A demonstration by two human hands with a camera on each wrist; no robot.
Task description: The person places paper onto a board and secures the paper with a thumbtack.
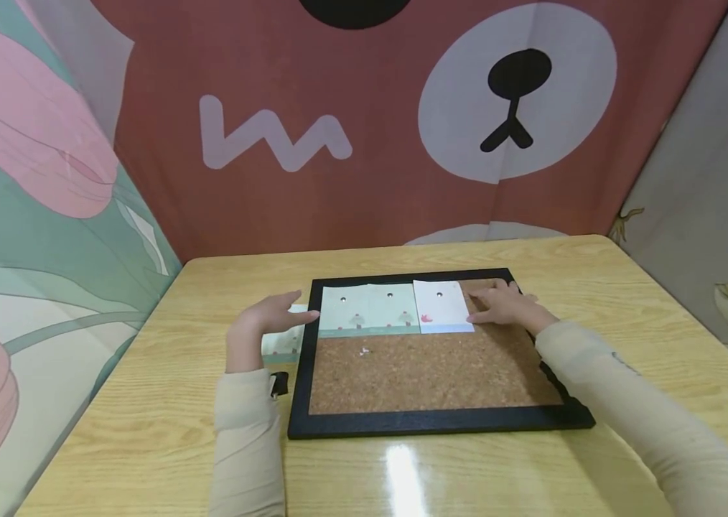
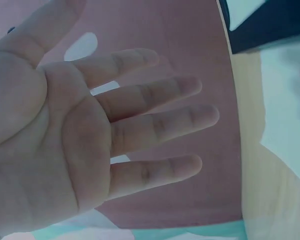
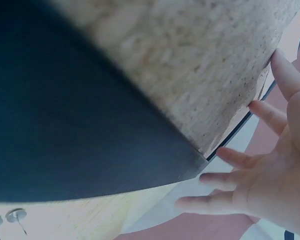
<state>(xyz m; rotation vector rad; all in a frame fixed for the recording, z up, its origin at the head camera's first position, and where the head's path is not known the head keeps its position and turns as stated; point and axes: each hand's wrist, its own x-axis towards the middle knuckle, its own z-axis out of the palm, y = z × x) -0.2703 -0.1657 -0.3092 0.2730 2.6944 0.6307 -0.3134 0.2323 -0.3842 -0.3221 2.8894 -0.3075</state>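
Lining the corkboard's far side, three illustrated sheets are each likely kept flat by a thumbtack, while the right hand, fingers spread and gripping nothing, seemingly steadies the white sheet's edge, and the splayed, empty left hand hovers at the corkboard's left.

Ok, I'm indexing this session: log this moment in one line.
left hand: fingers extended, near corkboard, left side | right hand: at white sheet, right edge | corkboard: two pale-green sheets left of white | thumbtacks: two on table
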